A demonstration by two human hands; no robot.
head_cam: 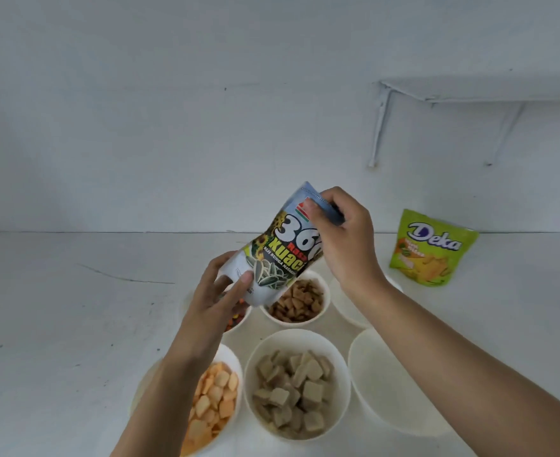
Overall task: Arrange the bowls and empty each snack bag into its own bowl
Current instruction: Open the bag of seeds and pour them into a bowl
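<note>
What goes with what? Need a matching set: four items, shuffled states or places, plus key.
1 seed bag
2 Deka bag
3 near middle bowl
4 near right bowl

A empty
B gripped by left hand and right hand
C stands at the back right
D holds tan squares

Pairs: 1-B, 2-C, 3-D, 4-A

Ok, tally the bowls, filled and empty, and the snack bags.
Filled bowls: 4 (orange-cracker bowl, tan-square bowl, brown-snack bowl, mixed-colour bowl)
Empty bowls: 2 (far-right bowl, near-right bowl)
Snack bags: 2 (held seed bag, green Deka bag)
Total: 8
</note>
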